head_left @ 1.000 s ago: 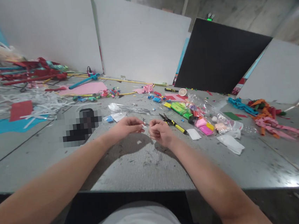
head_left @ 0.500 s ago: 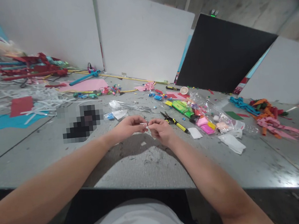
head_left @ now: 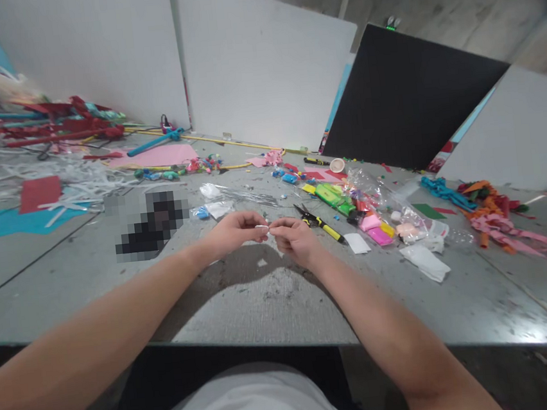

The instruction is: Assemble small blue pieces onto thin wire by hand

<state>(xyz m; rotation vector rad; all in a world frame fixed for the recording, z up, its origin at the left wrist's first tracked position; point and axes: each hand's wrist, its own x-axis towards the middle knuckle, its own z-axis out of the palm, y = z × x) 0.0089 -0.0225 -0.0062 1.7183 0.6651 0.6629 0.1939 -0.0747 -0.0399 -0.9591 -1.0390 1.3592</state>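
My left hand (head_left: 231,232) and my right hand (head_left: 295,240) meet fingertip to fingertip just above the grey table (head_left: 263,296). Between the pinched fingers sits a tiny white piece (head_left: 262,227), too small to identify. Both hands pinch it. Black and yellow pliers (head_left: 317,221) lie just beyond my right hand. A small white scrap (head_left: 261,262) lies on the table below the hands.
Bags of coloured clay (head_left: 366,212) and white paper squares (head_left: 356,243) lie right of the hands. Orange and pink strips (head_left: 502,225) fill the far right. Red and blue paper (head_left: 35,195) and rods clutter the left. White and black boards (head_left: 408,98) stand behind.
The two hands have come together, closing the small gap between their fingertips. The view shifted slightly; nothing else on the table moved.
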